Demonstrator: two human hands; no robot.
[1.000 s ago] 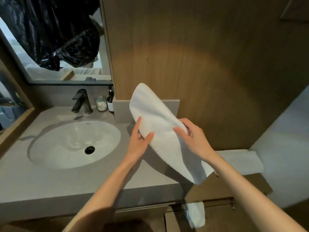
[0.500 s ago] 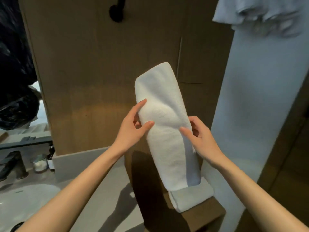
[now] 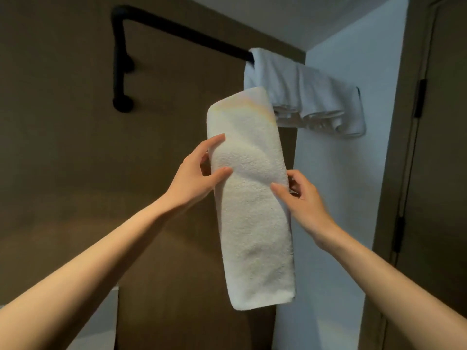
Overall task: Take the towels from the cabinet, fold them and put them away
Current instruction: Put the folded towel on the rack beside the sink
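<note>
A white towel [image 3: 252,210], folded into a long narrow strip, hangs upright in front of me at chest height. My left hand [image 3: 197,175] pinches its left edge near the upper part, thumb in front and fingers behind. My right hand [image 3: 300,200] grips its right edge a little lower. Above and behind its top end, another white towel [image 3: 308,92] is draped in folds over a black wall rail [image 3: 177,29].
A brown wooden wall panel [image 3: 63,147] fills the left. A white wall [image 3: 353,173] stands to the right, with a dark door [image 3: 434,173] beyond it. A pale counter upstand corner [image 3: 106,322] shows at the lower left.
My view has swung up from the sink and counter to the rail. Both hands have lifted the folded towel higher, toward the draped towel, and the towel on the shelf below has left the view.
</note>
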